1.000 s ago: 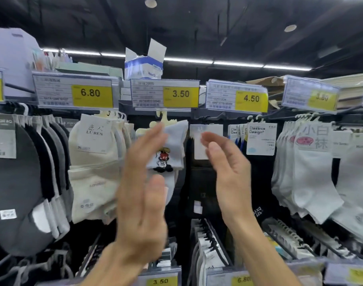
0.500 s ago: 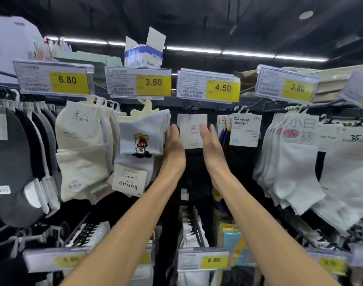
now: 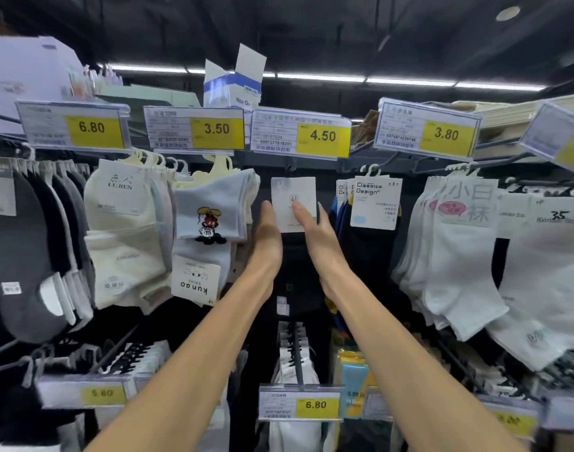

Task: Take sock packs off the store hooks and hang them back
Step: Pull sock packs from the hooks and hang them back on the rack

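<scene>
Head view, reach step: my left hand (image 3: 266,231) and right hand (image 3: 313,233), flat and empty, flank the black sock pack (image 3: 297,262) below the 4.50 price tag (image 3: 300,135); next, pinch its card (image 3: 294,192) and unhook.

Room left of the left hand (image 3: 266,238) is taken by cartoon socks (image 3: 210,207); right of the right hand (image 3: 319,238), by Classics Design packs (image 3: 374,203).

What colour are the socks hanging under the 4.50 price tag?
Black socks with a white paper card on top, in the head view.
</scene>
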